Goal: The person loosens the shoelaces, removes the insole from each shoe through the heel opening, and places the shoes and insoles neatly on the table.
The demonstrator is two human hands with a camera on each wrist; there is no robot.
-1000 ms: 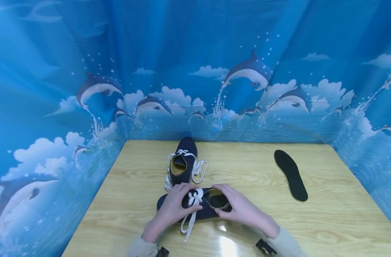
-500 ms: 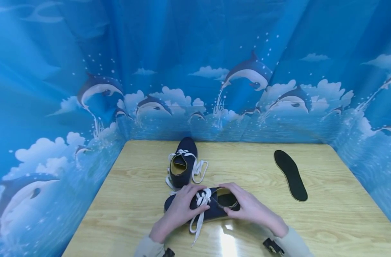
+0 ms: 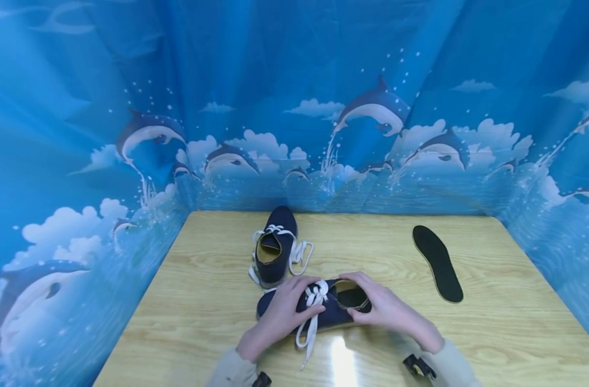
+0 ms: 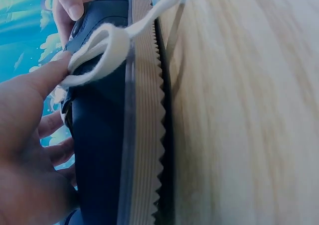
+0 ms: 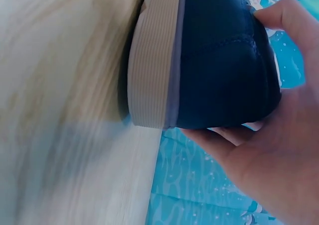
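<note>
A navy lace-up shoe [image 3: 332, 317] lies sideways near the front of the table, toe to the left, its opening to the right. My left hand [image 3: 286, 309] grips it across the front part, thumb by the white laces [image 3: 313, 322]. My right hand [image 3: 381, 305] holds the heel end, with the thumb at the collar. In the left wrist view the ridged pale sole [image 4: 144, 110] stands close to the tabletop, and a lace loop [image 4: 107, 51] hangs over the side. The right wrist view shows fingers wrapped behind the heel [image 5: 224, 85].
A second navy shoe [image 3: 282, 220] stands behind, toe away from me, its loose white laces spread to its right. A black insole [image 3: 439, 263] lies at the right on the wooden table [image 3: 362, 247]. A blue dolphin-print curtain [image 3: 294, 107] surrounds the back and sides.
Both hands have moved the shoe to the right along the table, keeping their grip on it. The second shoe and the insole have stayed in place.
</note>
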